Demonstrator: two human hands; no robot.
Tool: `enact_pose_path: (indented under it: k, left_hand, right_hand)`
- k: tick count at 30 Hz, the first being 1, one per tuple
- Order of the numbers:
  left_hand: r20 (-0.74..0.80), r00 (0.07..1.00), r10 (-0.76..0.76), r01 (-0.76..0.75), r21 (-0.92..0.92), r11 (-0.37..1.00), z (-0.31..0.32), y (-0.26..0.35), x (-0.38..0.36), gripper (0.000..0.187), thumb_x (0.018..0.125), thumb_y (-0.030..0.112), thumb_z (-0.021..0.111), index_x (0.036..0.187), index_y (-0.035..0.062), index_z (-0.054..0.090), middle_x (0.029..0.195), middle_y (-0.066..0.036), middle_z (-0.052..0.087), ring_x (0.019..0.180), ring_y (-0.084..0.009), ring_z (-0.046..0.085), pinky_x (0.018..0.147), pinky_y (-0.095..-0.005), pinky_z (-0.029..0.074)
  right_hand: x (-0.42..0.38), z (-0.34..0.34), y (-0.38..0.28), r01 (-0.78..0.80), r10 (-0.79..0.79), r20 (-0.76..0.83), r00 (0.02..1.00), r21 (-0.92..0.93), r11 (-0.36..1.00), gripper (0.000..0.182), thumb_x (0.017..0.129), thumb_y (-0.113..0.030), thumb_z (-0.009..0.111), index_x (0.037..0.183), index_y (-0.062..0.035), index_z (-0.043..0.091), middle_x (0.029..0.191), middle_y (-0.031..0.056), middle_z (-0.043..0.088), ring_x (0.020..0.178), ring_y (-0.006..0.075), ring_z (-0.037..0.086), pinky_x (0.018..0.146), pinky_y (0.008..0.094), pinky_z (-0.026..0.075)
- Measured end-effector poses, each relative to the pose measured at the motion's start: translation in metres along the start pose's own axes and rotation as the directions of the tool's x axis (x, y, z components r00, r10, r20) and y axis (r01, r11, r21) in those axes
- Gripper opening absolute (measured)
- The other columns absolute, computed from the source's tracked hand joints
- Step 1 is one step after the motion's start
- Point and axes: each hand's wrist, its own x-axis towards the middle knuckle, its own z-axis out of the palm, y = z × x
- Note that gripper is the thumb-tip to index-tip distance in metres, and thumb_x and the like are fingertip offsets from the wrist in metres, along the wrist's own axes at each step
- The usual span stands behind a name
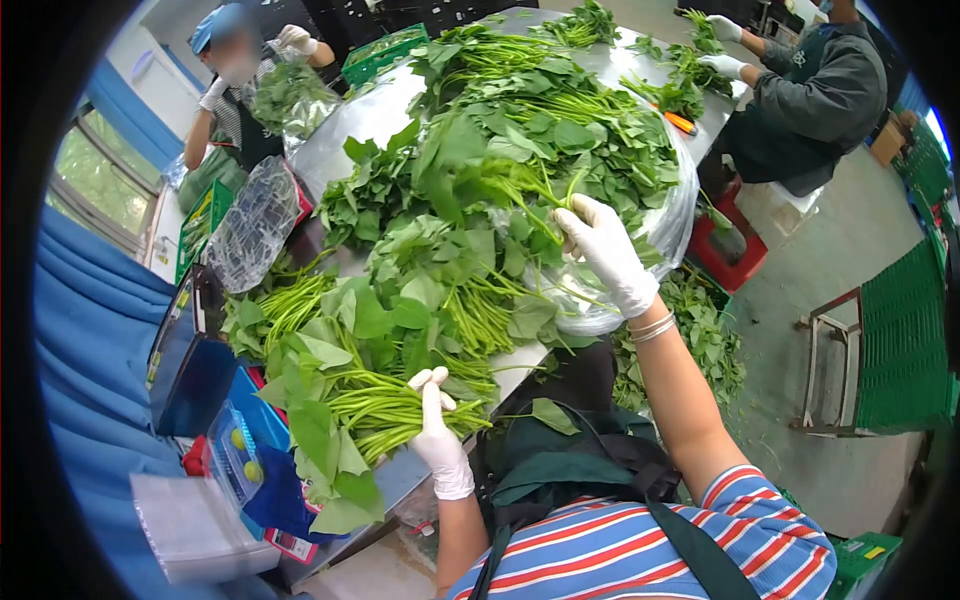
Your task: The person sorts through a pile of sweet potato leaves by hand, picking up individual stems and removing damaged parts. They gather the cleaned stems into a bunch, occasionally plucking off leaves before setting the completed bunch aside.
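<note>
My left hand (438, 430), in a white glove, is closed round a bunch of long green stems (375, 412) whose leaves spread to the left over the table's near edge. Farther forward, my right hand (600, 240), also gloved, pinches the stem ends of a small leafy sprig (480, 185) above the big heap. That heap of leafy greens (560, 125) lies partly on clear plastic (683, 200) on the metal table (385, 103). Between my hands and beyond the left one are more piled bunches (425, 280).
Two people work across the table, one (262, 110) at the far left with bagged greens, one (815, 95) at the far right. A red crate (735, 250) stands right of the table, green crates (905, 330) farther right. A dark box (195, 350) and blue container (250, 400) are at left.
</note>
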Motion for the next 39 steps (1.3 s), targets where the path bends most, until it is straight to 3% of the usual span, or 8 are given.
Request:
enact_pose_path:
  k: [10,14,16,18,25,32,37,39]
  left_hand:
    - [0.038,0.999,0.016,-0.015,-0.033,0.999,0.020,0.009,-0.005,0.016,0.087,0.006,0.050,0.101,-0.0016,0.055,0.091,-0.009,0.061,0.060,-0.0076,0.043,0.059,-0.0207,0.038]
    - [0.027,0.999,-0.040,0.043,-0.153,0.987,0.027,0.003,-0.004,0.015,0.086,0.004,0.051,0.101,-0.0009,0.054,0.091,-0.010,0.061,0.060,-0.0079,0.043,0.058,-0.0221,0.039]
    - [0.040,0.999,-0.024,0.033,-0.232,0.972,0.029,-0.005,-0.003,0.015,0.086,0.003,0.052,0.100,-0.0008,0.054,0.092,-0.010,0.060,0.060,-0.0077,0.043,0.058,-0.0216,0.039]
    - [0.060,0.995,-0.077,0.087,-0.194,0.977,0.036,0.006,-0.001,0.014,0.087,0.003,0.051,0.101,0.0002,0.054,0.094,-0.011,0.060,0.060,-0.0079,0.044,0.058,-0.0212,0.039]
    - [0.024,0.995,-0.101,0.103,-0.289,0.952,0.039,0.004,0.000,0.014,0.087,0.001,0.049,0.101,0.0015,0.052,0.094,-0.008,0.060,0.061,-0.0073,0.043,0.058,-0.0215,0.039]
    - [0.032,0.996,-0.087,0.093,-0.267,0.959,0.036,0.005,-0.002,0.014,0.087,0.002,0.049,0.101,0.0017,0.052,0.094,-0.008,0.060,0.061,-0.0070,0.043,0.059,-0.0212,0.039]
    - [0.045,0.994,-0.099,0.108,-0.267,0.958,0.037,0.003,-0.003,0.014,0.087,0.003,0.050,0.101,0.0022,0.053,0.094,-0.007,0.060,0.062,-0.0068,0.043,0.059,-0.0215,0.039]
    - [0.053,0.991,-0.120,0.130,-0.272,0.954,0.036,0.002,-0.003,0.014,0.087,0.004,0.051,0.101,0.0030,0.053,0.094,-0.007,0.060,0.061,-0.0065,0.043,0.059,-0.0216,0.039]
  right_hand:
    - [-0.058,0.010,0.001,-0.138,0.043,0.199,0.979,0.494,0.859,0.020,0.090,-0.023,0.048,0.092,-0.0038,0.055,0.068,-0.0017,0.054,0.057,0.0044,0.049,0.054,0.0180,0.040]
    - [-0.070,0.016,0.000,-0.079,0.023,0.258,0.966,0.209,0.975,0.019,0.089,-0.018,0.050,0.092,-0.0004,0.057,0.071,0.0047,0.060,0.059,0.0157,0.056,0.059,0.0271,0.046]
    - [-0.075,0.021,0.010,0.218,-0.234,-0.011,0.972,-0.325,0.920,0.018,0.085,-0.017,0.056,0.093,-0.0012,0.060,0.076,0.0108,0.063,0.064,0.0229,0.061,0.060,0.0298,0.047]
    - [-0.082,0.025,0.009,0.218,-0.263,-0.107,0.959,-0.316,0.923,0.019,0.081,-0.016,0.061,0.095,-0.0026,0.062,0.082,0.0141,0.063,0.069,0.0272,0.062,0.061,0.0309,0.049]
    - [-0.099,0.037,-0.009,0.048,-0.047,-0.009,0.999,0.107,0.993,0.021,0.085,-0.010,0.057,0.102,-0.0006,0.060,0.077,0.0072,0.064,0.061,0.0097,0.056,0.058,0.0229,0.046]
    - [-0.104,0.039,-0.020,0.018,-0.024,0.046,0.999,0.133,0.991,0.020,0.087,-0.010,0.054,0.103,-0.0009,0.060,0.079,0.0035,0.064,0.058,0.0059,0.053,0.054,0.0193,0.044]
    - [-0.109,0.031,-0.020,-0.135,0.151,0.012,0.989,0.521,0.843,0.021,0.090,-0.013,0.050,0.103,0.0009,0.058,0.081,0.0054,0.064,0.055,0.0047,0.051,0.053,0.0169,0.041]
    - [-0.106,0.024,-0.005,0.013,0.097,-0.140,0.985,0.628,0.778,0.030,0.092,-0.021,0.047,0.111,0.0009,0.052,0.080,0.0071,0.064,0.053,0.0060,0.050,0.051,0.0175,0.040]
